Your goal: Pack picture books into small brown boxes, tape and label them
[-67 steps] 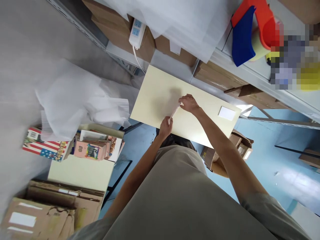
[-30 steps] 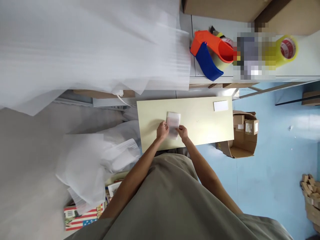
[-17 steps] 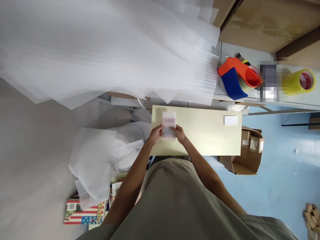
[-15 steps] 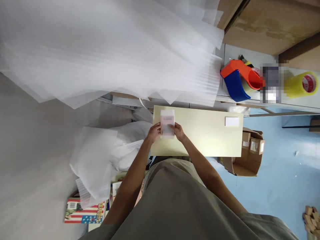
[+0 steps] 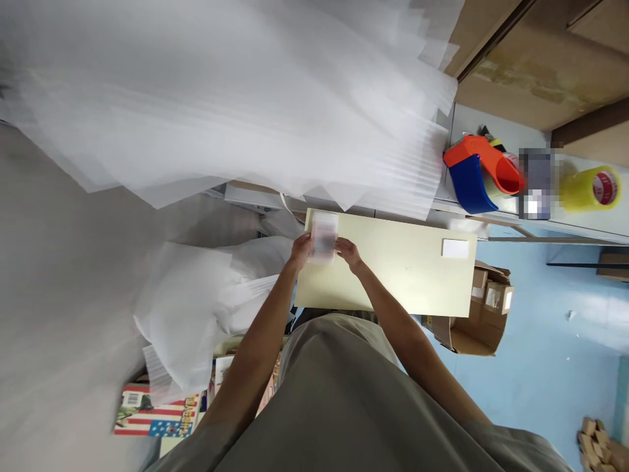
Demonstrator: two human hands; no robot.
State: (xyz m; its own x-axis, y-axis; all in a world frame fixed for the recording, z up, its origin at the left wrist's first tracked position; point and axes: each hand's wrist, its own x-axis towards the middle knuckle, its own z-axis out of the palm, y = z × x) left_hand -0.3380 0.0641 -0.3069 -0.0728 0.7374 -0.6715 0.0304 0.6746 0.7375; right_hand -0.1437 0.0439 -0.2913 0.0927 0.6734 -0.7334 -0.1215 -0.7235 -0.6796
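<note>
A small pinkish box wrapped in translucent white foam sheet [image 5: 324, 237] is at the left end of the pale yellow board [image 5: 393, 275], slightly blurred. My left hand [image 5: 301, 251] grips its left side, fingers partly hidden at the edge. On the opposite side, my right hand [image 5: 348, 253] has its fingertips against the right edge, so the package is held between both hands. A small white card or box [image 5: 455, 248] lies near the board's right end.
White foam sheets [image 5: 246, 118] overhang the shelf ahead, and more foam [image 5: 181, 314] is heaped at left. An orange-and-blue tape dispenser [image 5: 476, 174] and yellow tape rolls [image 5: 592, 189] sit at right. Below stands an open carton [image 5: 474, 337]; books [image 5: 157, 410] lie lower left.
The wrapped box has shifted slightly left and away from me, with both hands following. My right fingers have drawn back from over its face to its right edge.
</note>
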